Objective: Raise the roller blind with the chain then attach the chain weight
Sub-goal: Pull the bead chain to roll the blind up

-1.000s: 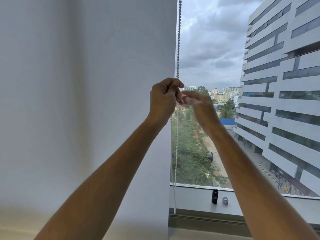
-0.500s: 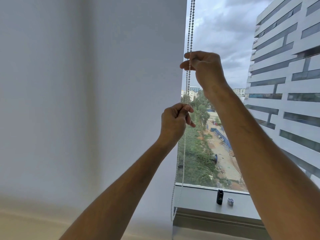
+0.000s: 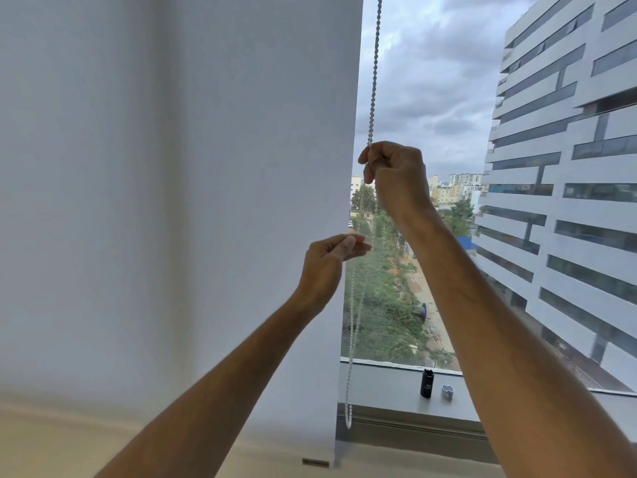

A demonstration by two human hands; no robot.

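Roller blind (image 3: 172, 201): we saw white fabric covering the left and centre of the frame, its bottom edge low, near the sill.
Chain (image 3: 374, 81): beaded; it ran down from the top centre beside the blind's right edge, its loop hanging at lower centre.
Right hand (image 3: 396, 177): at centre, we had it closed in a fist around the chain.
Left hand (image 3: 327, 267): lower and just left, thumb and fingers pinched together at the chain; whether it truly gripped, we could not tell.
Window sill (image 3: 386, 388): at lower right; a small black cylinder (image 3: 426, 382) and a small grey piece (image 3: 447, 392) stood on it, just beside each other.
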